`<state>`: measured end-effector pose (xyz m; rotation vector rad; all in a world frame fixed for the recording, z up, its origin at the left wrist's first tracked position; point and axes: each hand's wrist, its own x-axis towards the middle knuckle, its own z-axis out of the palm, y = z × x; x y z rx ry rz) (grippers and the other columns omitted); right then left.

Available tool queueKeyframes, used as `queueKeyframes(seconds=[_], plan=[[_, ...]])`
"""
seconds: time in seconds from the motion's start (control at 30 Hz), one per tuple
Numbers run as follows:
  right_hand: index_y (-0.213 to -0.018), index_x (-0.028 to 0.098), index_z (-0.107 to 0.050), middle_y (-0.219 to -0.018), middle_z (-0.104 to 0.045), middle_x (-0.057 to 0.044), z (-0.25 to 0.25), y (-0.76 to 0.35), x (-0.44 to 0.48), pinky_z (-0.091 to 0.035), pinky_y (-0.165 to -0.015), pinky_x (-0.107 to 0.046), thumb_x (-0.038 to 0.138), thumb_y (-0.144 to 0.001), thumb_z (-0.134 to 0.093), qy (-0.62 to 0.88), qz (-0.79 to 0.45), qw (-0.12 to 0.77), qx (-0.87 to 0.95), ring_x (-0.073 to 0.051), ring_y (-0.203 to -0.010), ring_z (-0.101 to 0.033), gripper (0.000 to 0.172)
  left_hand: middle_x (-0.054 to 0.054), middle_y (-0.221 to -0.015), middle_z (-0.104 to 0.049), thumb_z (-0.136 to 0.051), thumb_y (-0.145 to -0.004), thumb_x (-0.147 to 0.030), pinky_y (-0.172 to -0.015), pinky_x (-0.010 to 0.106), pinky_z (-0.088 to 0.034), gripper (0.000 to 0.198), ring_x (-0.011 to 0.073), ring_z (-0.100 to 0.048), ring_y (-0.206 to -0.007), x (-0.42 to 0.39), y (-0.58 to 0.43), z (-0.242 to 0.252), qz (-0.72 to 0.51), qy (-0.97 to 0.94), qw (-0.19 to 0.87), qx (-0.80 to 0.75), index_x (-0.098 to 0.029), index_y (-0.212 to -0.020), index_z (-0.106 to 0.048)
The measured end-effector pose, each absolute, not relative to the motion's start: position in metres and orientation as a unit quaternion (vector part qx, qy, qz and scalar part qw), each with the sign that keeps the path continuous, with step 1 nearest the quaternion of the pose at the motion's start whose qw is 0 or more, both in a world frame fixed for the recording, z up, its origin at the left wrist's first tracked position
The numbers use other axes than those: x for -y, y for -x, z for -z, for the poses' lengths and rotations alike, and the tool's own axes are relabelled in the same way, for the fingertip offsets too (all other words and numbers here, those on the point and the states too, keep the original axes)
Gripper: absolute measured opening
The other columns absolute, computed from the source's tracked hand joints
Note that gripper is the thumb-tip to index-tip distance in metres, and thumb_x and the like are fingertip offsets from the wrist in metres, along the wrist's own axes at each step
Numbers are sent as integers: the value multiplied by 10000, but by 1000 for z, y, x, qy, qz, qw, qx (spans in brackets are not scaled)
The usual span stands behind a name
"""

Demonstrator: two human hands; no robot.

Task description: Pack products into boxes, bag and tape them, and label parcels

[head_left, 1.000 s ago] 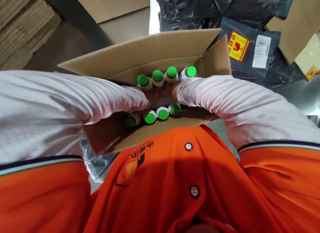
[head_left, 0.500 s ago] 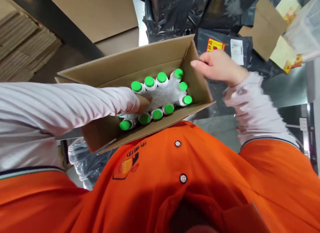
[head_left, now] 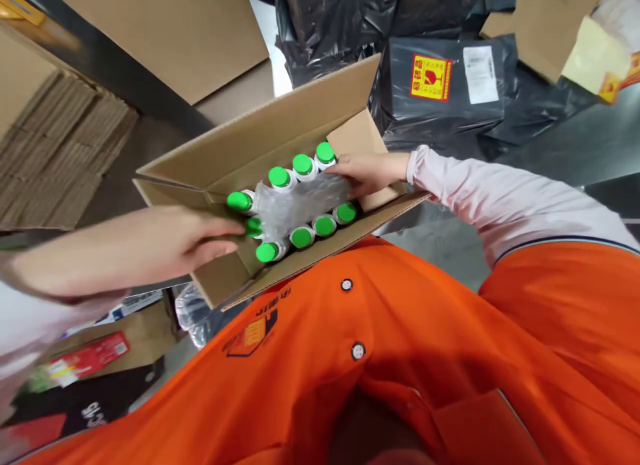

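"Hands?"

"Right hand (head_left: 370, 173), open, rests on bubble wrap (head_left: 300, 208) covering white green-capped bottles (head_left: 303, 237) inside a cardboard carton (head_left: 250, 152). Left hand (head_left: 185, 242), open, grips nothing, hovering at frame left."

"Around?"

"Black plastic mailers (head_left: 440, 85), upper right; flattened cardboard sheets (head_left: 65, 152), upper left."

Left hand (head_left: 170, 242) open, blurred, forearm bare; right hand (head_left: 370, 173) flat, fingers extended, sleeve ending at wrist; both reaching inward
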<state>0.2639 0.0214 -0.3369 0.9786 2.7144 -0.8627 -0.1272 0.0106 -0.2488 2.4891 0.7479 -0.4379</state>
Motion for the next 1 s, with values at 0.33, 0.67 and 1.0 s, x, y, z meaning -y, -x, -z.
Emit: queueKeyframes(seconds=[0.33, 0.67, 1.0], plan=[[-1382, 152, -761, -1367, -747, -143, 309, -282, -5, -541, -1125, -441, 659, -927, -805, -302, 367, 103, -874, -317, -1279, -690, 683, 117, -813, -708, -458, -1001, -465, -910, 425, -545, 395, 274, -664, -860, 8, 18, 355, -88, -833, 325, -438, -227, -720, -601], [-954, 214, -854, -986, -780, -109, 322, -282, -7, -433, -949, -413, 765, -990, -663, -437, 197, -23, -877, -299, -1084, -644, 584, 112, -905, -785, -595, -896, -600, -935, 435, -613, 457, 262, -724, -886, -14, 44, 293, -172, -699, 521, -459, -186, -959, -780], [-1387, 235, -764, -1517, -662, -177, 382, -243, 95, -326, -1298, -662, 510, -1101, -503, -638, 53, -174, -749, -400, -1517, -516, 474, 157, -1497, -676, -331, -1165, -357, -1075, 414, -485, 644, 285, -675, -1363, -150, -5, 235, -8, -834, 358, -421, -10, -1699, -427]])
